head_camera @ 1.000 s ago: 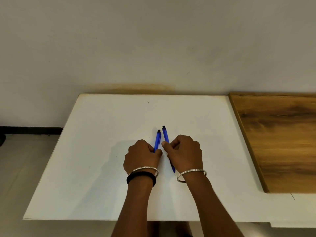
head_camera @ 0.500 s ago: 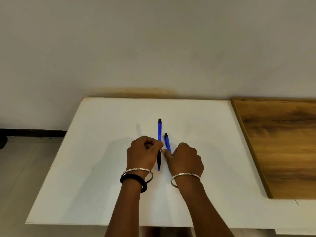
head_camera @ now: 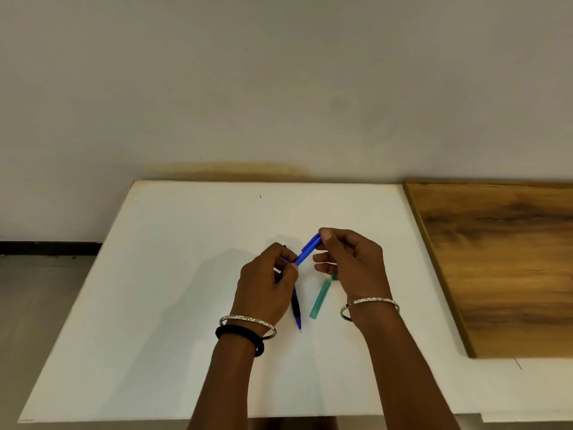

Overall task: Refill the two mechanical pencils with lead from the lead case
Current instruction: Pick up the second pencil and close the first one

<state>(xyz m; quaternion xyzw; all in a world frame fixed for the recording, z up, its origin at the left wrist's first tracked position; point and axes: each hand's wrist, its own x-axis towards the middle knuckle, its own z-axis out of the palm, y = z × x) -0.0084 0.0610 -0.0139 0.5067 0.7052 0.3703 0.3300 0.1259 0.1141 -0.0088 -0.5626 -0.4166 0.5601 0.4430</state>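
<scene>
So, big white surface [head_camera: 173, 305] with a wooden board [head_camera: 502, 262] off to the right. Both hands are up over the middle — right hand [head_camera: 353, 262] pinches the top end of a blue mechanical pencil [head_camera: 308, 249], left hand [head_camera: 266, 290] pinches its lower end. Second pencil [head_camera: 296, 308] seems tucked under the left palm, tip pointing toward the person. Teal lead case [head_camera: 320, 299] lies just beside it.

White table [head_camera: 173, 305] against plain wall [head_camera: 279, 72], wooden board [head_camera: 502, 259].
</scene>
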